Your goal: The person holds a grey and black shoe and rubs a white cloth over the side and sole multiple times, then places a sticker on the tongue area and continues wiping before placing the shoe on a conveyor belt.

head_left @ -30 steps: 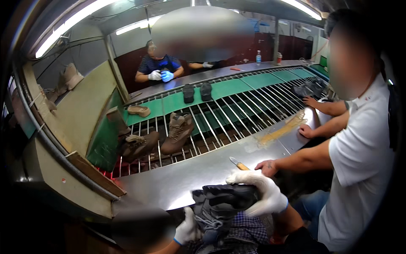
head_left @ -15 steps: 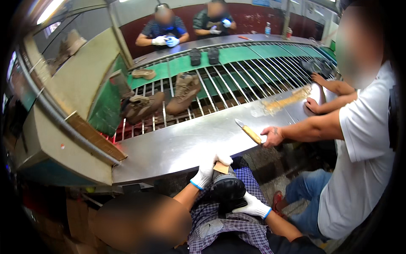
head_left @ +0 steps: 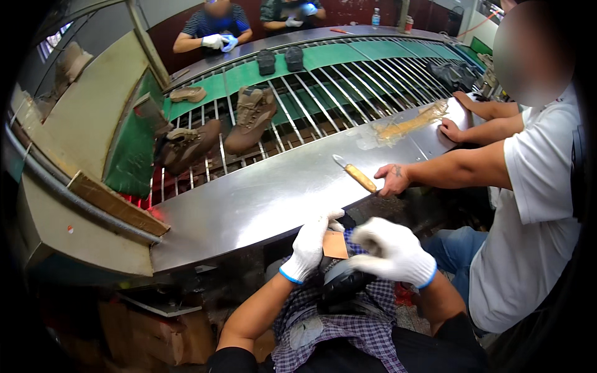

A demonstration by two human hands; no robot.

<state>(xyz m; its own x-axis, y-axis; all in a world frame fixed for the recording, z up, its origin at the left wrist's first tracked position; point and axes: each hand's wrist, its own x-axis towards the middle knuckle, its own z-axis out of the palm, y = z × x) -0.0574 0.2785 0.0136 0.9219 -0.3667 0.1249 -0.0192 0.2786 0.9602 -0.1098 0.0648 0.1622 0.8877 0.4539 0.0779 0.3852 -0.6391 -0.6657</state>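
A black shoe [head_left: 345,283], sole side up, rests on my lap over the checked apron [head_left: 357,332]. My left hand [head_left: 308,248], in a white glove with a blue cuff, is closed at the shoe's far end. A flat tan square piece [head_left: 335,245] shows at its fingers. My right hand [head_left: 398,253], gloved the same way, is raised over the shoe's right side. Its fingers look curved and are smeared by motion, so whether they touch anything is unclear. Both hands hide part of the shoe.
A metal bench edge [head_left: 249,202] runs ahead of me. Behind it, brown boots [head_left: 250,120] rest on a roller rack [head_left: 317,115]. At right, a person's hand holds a wooden-handled knife [head_left: 359,177] over the bench. Two gloved co-workers sit across.
My right hand has left the shoe's near end and risen up and right, near the tan square. My left hand keeps its hold. The view has shifted a little.
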